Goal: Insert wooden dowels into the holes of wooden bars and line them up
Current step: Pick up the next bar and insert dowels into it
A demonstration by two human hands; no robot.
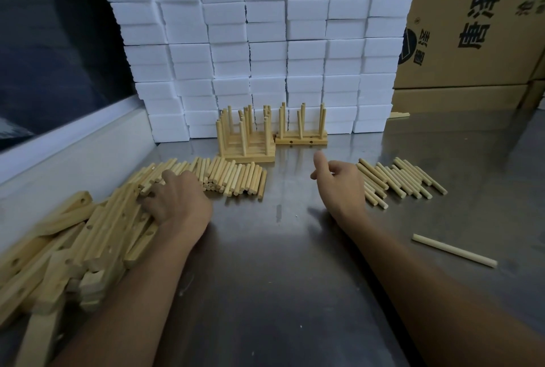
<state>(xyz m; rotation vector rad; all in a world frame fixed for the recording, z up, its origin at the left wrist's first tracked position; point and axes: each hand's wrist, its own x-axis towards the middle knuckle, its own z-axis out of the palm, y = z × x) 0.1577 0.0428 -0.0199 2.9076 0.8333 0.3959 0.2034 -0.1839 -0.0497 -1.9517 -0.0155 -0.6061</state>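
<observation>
Left hand (177, 201) rests loose-fingered on piled bars (88, 236); right hand (339, 183), relaxed, holds nothing beside dowels (404, 183).

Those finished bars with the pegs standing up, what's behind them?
Behind the finished bars rises a wall of stacked white foam blocks, on the same metal table. The upright dowels cover part of the lowest blocks; whatever lies behind the wall is hidden.

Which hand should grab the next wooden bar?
Probably the left hand: it already rests on the pile of bars. The right hand hangs empty near the loose dowels, so it suits picking those.
</observation>
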